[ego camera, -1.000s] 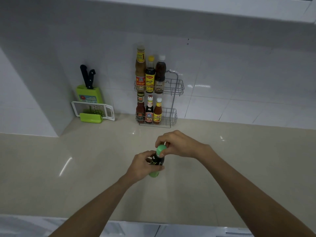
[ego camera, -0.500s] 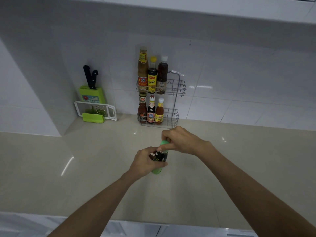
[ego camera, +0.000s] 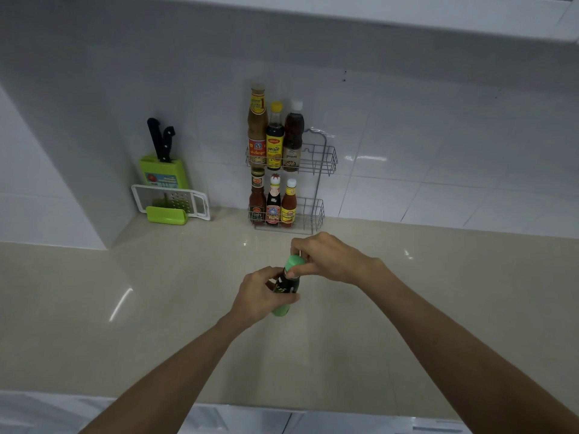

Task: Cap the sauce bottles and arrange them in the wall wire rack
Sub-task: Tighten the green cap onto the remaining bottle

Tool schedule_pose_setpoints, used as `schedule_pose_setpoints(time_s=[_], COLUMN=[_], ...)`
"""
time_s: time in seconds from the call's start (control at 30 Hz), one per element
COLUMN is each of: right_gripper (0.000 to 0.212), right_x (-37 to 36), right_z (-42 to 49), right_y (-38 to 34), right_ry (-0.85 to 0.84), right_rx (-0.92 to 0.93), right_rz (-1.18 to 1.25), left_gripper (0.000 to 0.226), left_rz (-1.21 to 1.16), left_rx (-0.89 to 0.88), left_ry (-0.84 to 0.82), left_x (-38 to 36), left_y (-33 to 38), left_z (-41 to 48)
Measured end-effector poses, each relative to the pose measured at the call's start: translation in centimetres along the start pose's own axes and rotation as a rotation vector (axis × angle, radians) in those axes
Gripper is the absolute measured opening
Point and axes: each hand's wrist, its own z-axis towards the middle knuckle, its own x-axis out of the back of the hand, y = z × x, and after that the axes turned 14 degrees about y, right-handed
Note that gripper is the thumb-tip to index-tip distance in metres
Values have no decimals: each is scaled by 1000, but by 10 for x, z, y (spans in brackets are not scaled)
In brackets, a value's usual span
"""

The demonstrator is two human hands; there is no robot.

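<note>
A dark sauce bottle with a green base stands over the beige counter, gripped around its body by my left hand. My right hand pinches the green cap on the bottle's top. Behind, the two-tier wire rack hangs on the tiled wall. Its upper tier holds three tall bottles at the left. The lower tier holds three shorter bottles at the left. The right side of both tiers is free.
A green knife block with black-handled knives and a white grater stand in the corner at the left. The beige counter spreads around my hands, and its front edge runs along the bottom of the view.
My right hand has shifted its hold on the green cap and my left hand keeps the bottle. The view has moved slightly; the rack bottles stay put.
</note>
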Motion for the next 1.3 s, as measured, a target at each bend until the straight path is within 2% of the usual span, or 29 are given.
schedule_pose_setpoints(time_s=[0.13,0.23,0.33,0.43,0.57,0.7,0.77,0.87,0.93,1.03,1.13,1.23,1.3], right_gripper=[39,32,34,44,54,74,60,36,38,54,68,41,37], right_x=[3,2,1,-2,2,14,18,13,10,9,15,15,9], right_z=[-1,0,3,5,8,12,12,12,12,13,11,12,12], right_y=[3,3,1,3,6,8,9,9,6,5,9,11,11], right_ry=[9,6,-2,39,-26,-63,-87,-77,-46,-24,-66,-51,17], right_rx=[-13,38,55,38,14,-74,-28,4,-27,-34,-9,59,30], right_rz=[151,80,-11,-114,-198,-7,81,87,51,-72,25,49,-35], left_gripper=[30,30,32,42,42,52,47,45,42,35,32,40,42], left_rz=[-25,-4,7,58,63,5,-3,-21,-10,-36,-51,-39,-27], left_rx=[30,18,7,-5,13,43,40,49,46,72,49,43,35], left_ry=[-21,-18,29,91,57,63,58,61,58,54,51,56,60], left_x=[3,2,-2,-5,-9,-11,-10,-9,-10,-12,-14,-14,-16], left_y=[3,2,2,5,6,0,1,0,1,1,0,-2,-2], left_z=[4,3,3,3,3,6,6,8,7,7,8,9,9])
